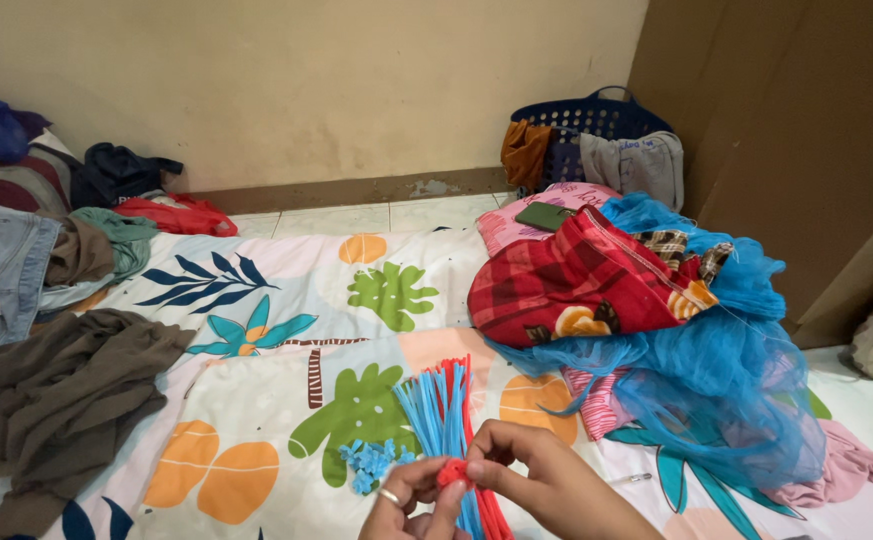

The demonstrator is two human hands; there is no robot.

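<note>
Two bare hands in view at 6 o'clock, cut off by frame edge. Left hand (406, 500): thin silver ring (390, 496) w/ small raised top, worn on one finger; no other jewellery seen. Right hand (546, 480): no rings visible; wrist and forearm bare, running off toward 5 o'clock. No sleeves, gloves or watch showing. Nails short, unpainted where visible.

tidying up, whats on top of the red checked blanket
A dark green flat case lies by the red checked blanket's top edge; blue netting drapes its right side, hiding the rest.
</note>
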